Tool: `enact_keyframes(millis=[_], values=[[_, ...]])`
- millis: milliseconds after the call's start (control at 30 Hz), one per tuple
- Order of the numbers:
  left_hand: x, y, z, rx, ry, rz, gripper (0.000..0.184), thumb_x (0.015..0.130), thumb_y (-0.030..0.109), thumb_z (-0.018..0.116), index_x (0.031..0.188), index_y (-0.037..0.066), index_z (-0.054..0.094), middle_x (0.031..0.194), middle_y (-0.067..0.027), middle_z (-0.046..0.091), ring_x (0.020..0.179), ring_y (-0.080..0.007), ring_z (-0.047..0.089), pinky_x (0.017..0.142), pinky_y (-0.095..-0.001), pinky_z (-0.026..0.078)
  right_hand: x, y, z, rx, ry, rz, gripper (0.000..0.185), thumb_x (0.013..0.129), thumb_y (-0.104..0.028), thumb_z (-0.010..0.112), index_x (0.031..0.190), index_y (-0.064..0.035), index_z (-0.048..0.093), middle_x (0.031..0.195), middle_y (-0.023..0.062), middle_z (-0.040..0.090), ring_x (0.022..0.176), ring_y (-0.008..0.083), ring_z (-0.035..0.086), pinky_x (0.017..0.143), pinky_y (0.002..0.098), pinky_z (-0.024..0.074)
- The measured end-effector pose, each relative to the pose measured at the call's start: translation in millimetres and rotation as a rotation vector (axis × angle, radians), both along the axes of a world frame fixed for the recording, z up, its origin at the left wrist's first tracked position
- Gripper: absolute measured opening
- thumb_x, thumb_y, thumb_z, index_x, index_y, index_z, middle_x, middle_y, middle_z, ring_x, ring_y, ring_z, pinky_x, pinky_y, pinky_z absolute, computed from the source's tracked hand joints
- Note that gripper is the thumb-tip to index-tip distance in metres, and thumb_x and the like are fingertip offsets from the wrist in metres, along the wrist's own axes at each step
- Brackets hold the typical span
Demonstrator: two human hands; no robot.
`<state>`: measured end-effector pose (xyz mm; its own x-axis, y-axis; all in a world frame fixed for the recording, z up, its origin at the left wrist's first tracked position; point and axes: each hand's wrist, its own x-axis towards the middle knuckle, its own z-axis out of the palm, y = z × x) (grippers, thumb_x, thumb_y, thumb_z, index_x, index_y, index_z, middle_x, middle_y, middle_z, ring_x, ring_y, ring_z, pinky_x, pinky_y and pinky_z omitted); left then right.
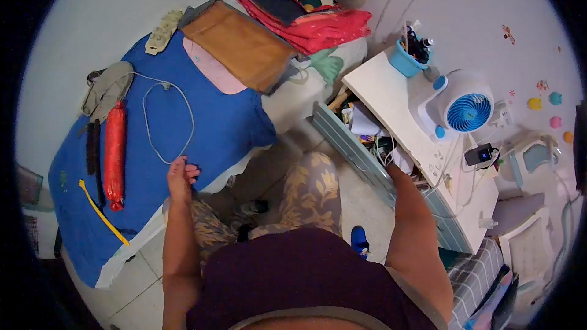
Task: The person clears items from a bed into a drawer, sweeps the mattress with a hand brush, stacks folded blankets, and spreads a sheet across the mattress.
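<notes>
My left hand (182,177) rests at the edge of the blue cloth (226,128), its fingers loosely curled and apart, next to the end of a thin white cable (193,123) that loops over the cloth. Whether it touches the cable is unclear. My right arm reaches into the open drawer (354,153) of a white-topped cabinet, and my right hand (396,170) is mostly hidden among the drawer's contents. Papers (365,123) and tangled cables lie in the drawer. A long red wrapped roll (115,156) lies left of the cable.
A yellow strip (103,214), a beige bag (107,91), a power strip (163,32) and a brown folder (239,44) lie on the bed. The cabinet top (382,79) bears a fan (468,112) and a blue basket (406,61). A blue shoe (359,239) is on the floor.
</notes>
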<state>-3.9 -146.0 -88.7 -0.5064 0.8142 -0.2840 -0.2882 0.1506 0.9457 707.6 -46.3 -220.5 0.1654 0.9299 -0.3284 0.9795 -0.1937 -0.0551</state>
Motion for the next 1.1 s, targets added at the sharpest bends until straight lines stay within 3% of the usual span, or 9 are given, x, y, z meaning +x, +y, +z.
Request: enact_keyframes(millis=[100, 333, 367, 467, 567, 667, 900, 1000, 1100], values=[[-0.8, 0.3, -3.1, -0.015, 0.008, -0.008, 0.024, 0.092, 0.029, 0.05, 0.104, 0.009, 0.053, 0.07, -0.004, 0.061, 0.054, -0.0118, 0.06, 0.042, -0.0194, 0.039, 34.1, -5.6, -35.9, 0.097, 0.022, -0.039, 0.04, 0.073, -0.025, 0.058, 0.104, 0.0001, 0.058, 0.096, 0.0205, 0.063, 0.092, 0.0311, 0.06, 0.081, 0.0385, 0.0456], [-2.3, -1.1, -2.7, 0.016, -0.004, -0.02, 0.023, 0.092, 0.028, 0.05, 0.104, 0.009, 0.053, 0.07, -0.0042, 0.061, 0.054, -0.012, 0.059, 0.042, -0.0198, 0.04, -100.4, -17.5, 151.4, 0.057, 0.664, -0.262, 0.046, 0.07, -0.029, 0.063, 0.103, 0.0026, 0.057, 0.091, 0.0162, 0.063, 0.086, 0.0278, 0.058, 0.08, 0.0368, 0.045], [-3.1, 0.0, -4.1, 0.021, -0.013, -0.02, 0.023, 0.092, 0.028, 0.051, 0.105, 0.008, 0.053, 0.07, -0.0043, 0.061, 0.054, -0.0122, 0.059, 0.041, -0.0199, 0.04, -71.6, -12.5, 91.8, 0.287, 0.61, -0.122, 0.038, 0.074, -0.022, 0.062, 0.101, 0.003, 0.056, 0.086, 0.0144, 0.062, 0.08, 0.0255, 0.057, 0.077, 0.036, 0.0454], [-2.0, 0.1, -3.2, 0.01, 0.025, -0.012, 0.024, 0.091, 0.028, 0.051, 0.105, 0.008, 0.054, 0.07, -0.0049, 0.061, 0.054, -0.0124, 0.06, 0.041, -0.0202, 0.04, -163.0, -41.0, 153.3, 1.171, 0.06, 0.271, 0.027, 0.079, -0.016, 0.06, 0.098, 0.0028, 0.055, 0.082, 0.0113, 0.059, 0.078, 0.0207, 0.056, 0.074, 0.0347, 0.0453], [-4.2, -0.3, -6.1, 0.022, 0.003, -0.014, 0.025, 0.091, 0.028, 0.051, 0.106, 0.008, 0.054, 0.071, -0.0056, 0.062, 0.054, -0.0125, 0.06, 0.041, -0.0203, 0.04, -206.2, -64.1, 155.0, 0.895, 0.364, 0.264, 0.017, 0.082, -0.013, 0.056, 0.093, 0.0002, 0.056, 0.084, 0.0182, 0.059, 0.078, 0.0301, 0.058, 0.07, 0.0395, 0.0457], [-6.8, -0.8, -8.0, 0.005, 0.025, -0.012, 0.026, 0.091, 0.028, 0.05, 0.107, 0.007, 0.054, 0.072, -0.0066, 0.062, 0.056, -0.0135, 0.061, 0.042, -0.0214, 0.041, -201.6, -59.9, 91.5, 0.478, 0.876, -0.33, 0.018, 0.085, -0.018, 0.055, 0.083, -0.0005, 0.058, 0.07, 0.0154, 0.059, 0.066, 0.0328, 0.057, 0.063, 0.0403, 0.0457], [-5.5, -7.2, -3.0, -0.008, -0.062, -0.033, 0.031, 0.089, 0.033, 0.051, 0.107, 0.008, 0.054, 0.073, -0.0085, 0.063, 0.058, -0.0159, 0.062, 0.045, -0.0235, 0.044, -172.8, -55.4, 75.6, 0.64, 0.209, -0.162, 0.03, 0.084, -0.031, 0.055, 0.083, -0.002, 0.065, 0.072, 0.0206, 0.061, 0.066, 0.0391, 0.059, 0.059, 0.0456, 0.0457], [-2.5, -0.5, 1.4, -0.046, -0.075, -0.035, 0.03, 0.089, 0.033, 0.051, 0.106, 0.008, 0.054, 0.073, -0.0091, 0.064, 0.057, -0.016, 0.062, 0.044, -0.0245, 0.045, -139.5, -49.9, 37.4, 0.925, 0.354, 0.2, 0.026, 0.084, -0.028, 0.055, 0.08, -0.0039, 0.065, 0.067, 0.016, 0.062, 0.06, 0.0337, 0.06, 0.056, 0.0435, 0.0463], [-9.4, -3.1, -0.3, -0.007, -0.122, -0.073, 0.028, 0.09, 0.033, 0.051, 0.105, 0.009, 0.053, 0.075, -0.0097, 0.064, 0.057, -0.0161, 0.063, 0.043, -0.0245, 0.045, -145.9, -38.8, 87.0, 0.613, 0.179, -0.039, 0.026, 0.085, -0.029, 0.052, 0.092, -0.009, 0.067, 0.074, 0.0145, 0.066, 0.066, 0.0336, 0.063, 0.058, 0.0436, 0.0483]])
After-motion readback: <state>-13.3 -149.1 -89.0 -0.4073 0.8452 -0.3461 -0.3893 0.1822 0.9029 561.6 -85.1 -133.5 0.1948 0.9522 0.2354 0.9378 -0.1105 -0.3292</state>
